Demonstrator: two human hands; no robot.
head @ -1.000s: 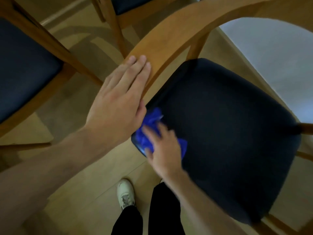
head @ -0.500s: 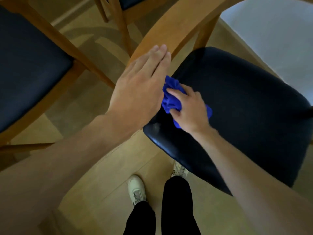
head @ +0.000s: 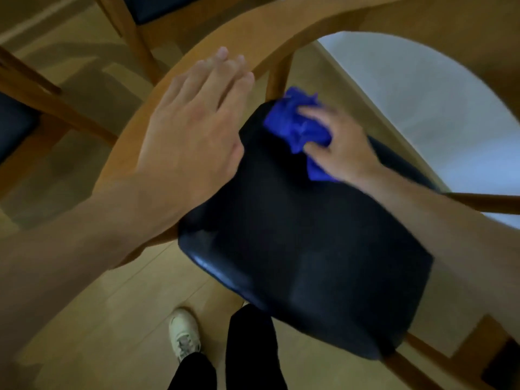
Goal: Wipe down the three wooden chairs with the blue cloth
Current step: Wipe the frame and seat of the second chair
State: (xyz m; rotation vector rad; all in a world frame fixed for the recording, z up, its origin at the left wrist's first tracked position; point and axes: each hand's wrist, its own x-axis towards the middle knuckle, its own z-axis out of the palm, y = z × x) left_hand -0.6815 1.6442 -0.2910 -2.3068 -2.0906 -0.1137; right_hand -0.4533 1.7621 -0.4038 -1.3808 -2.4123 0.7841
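Here, right hand (head: 342,144) gripping bunched blue cloth (head: 295,122) at back corner of chair's dark padded seat (head: 295,249); left hand (head: 194,130) flat, fingers straight, on curved wooden backrest (head: 281,26). Soft, light, likely best held wadded in palm.

A: Setting?
B: Domestic dining area, likely. Matching wooden chairs (head: 253,32) with dark padded seats (head: 295,249), grouped close on a wood-plank floor (head: 112,319).
A: Anything else?
B: Pale wall (head: 422,94) meeting the floor just behind.
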